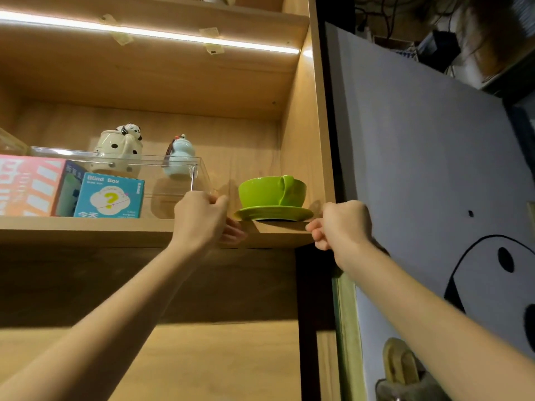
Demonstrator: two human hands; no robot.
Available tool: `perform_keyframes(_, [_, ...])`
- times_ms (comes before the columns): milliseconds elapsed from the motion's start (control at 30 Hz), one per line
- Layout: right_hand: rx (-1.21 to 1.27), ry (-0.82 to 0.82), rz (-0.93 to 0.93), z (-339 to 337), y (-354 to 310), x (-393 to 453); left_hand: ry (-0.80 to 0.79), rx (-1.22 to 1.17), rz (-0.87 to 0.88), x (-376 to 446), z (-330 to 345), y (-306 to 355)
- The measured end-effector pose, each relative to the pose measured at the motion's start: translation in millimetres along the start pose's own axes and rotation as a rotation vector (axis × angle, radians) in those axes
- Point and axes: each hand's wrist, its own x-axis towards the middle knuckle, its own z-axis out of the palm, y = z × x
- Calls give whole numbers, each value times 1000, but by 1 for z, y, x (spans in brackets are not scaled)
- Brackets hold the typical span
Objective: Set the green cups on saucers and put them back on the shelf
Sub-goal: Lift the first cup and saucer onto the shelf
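Note:
A green cup (272, 191) stands upright on a green saucer (273, 214) at the right end of the wooden shelf (115, 230), handle facing me. The saucer rests on the shelf board near its front edge. My left hand (204, 218) is at the saucer's left rim, thumb above and curled, blurred fingers below the rim in front of the shelf edge. My right hand (341, 224) is at the right rim, beside the cabinet's side wall, its fingers curled under the rim. No other green cup is in sight.
Left of the cup is a clear plastic bin (179, 175) with a teal "Blind Box" carton (111, 196) and a pink box (26, 183). Behind stand a spotted panda mug (118, 151) and a pale blue gourd bottle (179, 157). A white panel (434, 169) lies to the right.

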Motion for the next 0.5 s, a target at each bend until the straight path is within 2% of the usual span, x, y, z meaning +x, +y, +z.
perform_keyframes(67, [-145, 62, -371, -5, 16, -20, 171, 400, 433, -18, -1, -18])
perform_keyframes(100, [-231, 25, -541, -8, 22, -30, 179, 550, 588, -27, 0, -25])
perform_keyframes(133, [-308, -55, -655, -10, 28, -36, 114, 673, 672, -34, 1, -32])
perform_keyframes(200, [-481, -222, -745, -9, 43, -34, -53, 825, 716, -37, 4, -48])
perform_keyframes(233, [-575, -250, -762, -8, 50, -29, -87, 871, 717, -37, 6, -54])
perform_keyframes(500, [-847, -227, -745, -6, 66, -7, -32, 1045, 714, -31, 13, -68])
